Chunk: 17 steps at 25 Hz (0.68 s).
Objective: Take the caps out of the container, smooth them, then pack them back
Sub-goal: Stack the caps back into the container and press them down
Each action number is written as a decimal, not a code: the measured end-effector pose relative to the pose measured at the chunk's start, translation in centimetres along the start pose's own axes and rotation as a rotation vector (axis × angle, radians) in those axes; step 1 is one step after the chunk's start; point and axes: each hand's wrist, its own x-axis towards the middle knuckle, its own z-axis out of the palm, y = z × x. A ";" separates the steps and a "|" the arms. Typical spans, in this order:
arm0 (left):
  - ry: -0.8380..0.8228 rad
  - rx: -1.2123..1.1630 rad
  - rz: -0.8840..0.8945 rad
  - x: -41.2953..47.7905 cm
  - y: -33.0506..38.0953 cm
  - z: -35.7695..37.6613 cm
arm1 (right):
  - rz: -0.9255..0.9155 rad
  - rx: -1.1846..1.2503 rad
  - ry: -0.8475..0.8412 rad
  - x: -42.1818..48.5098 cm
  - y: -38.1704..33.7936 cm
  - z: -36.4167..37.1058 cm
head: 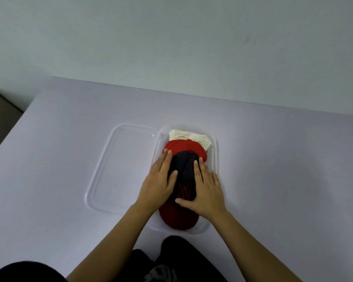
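A clear plastic container stands on the table with caps stacked in it. On top lies a black cap with a red brim. Behind it shows a red cap, and a cream cap sits at the far end. My left hand lies flat on the left side of the black cap. My right hand lies flat on its right side, thumb across the front. Both palms press down with fingers stretched out, not curled around anything.
The container's clear lid lies flat on the table just left of the container. The pale table ends at a wall behind. Dark clothing shows at the near edge.
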 end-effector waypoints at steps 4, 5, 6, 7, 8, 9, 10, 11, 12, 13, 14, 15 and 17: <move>0.301 0.049 -0.243 -0.9 -7.0 -4.7 | -0.009 -0.010 0.010 0.0 -0.2 -0.2; 0.259 0.083 -0.419 -1.2 -9.8 -5.7 | -0.010 -0.015 0.003 0.0 -0.3 -0.3; 0.190 0.129 -0.593 -1.8 -12.3 -6.7 | -0.013 -0.015 -0.005 -0.1 -0.4 -0.5; 0.117 0.173 -0.728 -2.6 -14.2 -7.3 | -0.014 -0.011 -0.015 -0.1 -0.5 -0.7; 0.060 0.187 -0.819 -3.2 -15.5 -7.5 | -0.011 -0.003 -0.027 -0.2 -0.6 -1.0; 0.037 0.180 -0.859 -3.5 -16.2 -7.3 | -0.004 0.010 -0.035 -0.2 -0.8 -1.2; 0.034 0.179 -0.856 -3.6 -16.4 -7.1 | 0.007 0.023 -0.039 -0.3 -1.0 -1.4; 0.026 0.182 -0.831 -3.4 -16.6 -6.9 | 0.025 0.032 -0.040 -0.5 -1.4 -1.5; 0.014 0.181 -0.810 -3.1 -16.8 -6.9 | 0.045 0.039 -0.033 -0.8 -1.8 -1.5; 0.006 0.187 -0.805 -2.8 -17.0 -7.1 | 0.062 0.048 -0.017 -1.1 -2.2 -1.4; -0.006 0.204 -0.808 -2.5 -17.3 -7.5 | 0.073 0.054 -0.002 -1.4 -2.6 -1.3; -0.018 0.217 -0.808 -2.4 -17.6 -8.0 | 0.076 0.057 0.006 -1.7 -3.0 -1.2; 0.011 0.158 -0.806 -2.2 -18.1 -9.1 | 0.069 0.062 0.007 -2.0 -3.6 -1.1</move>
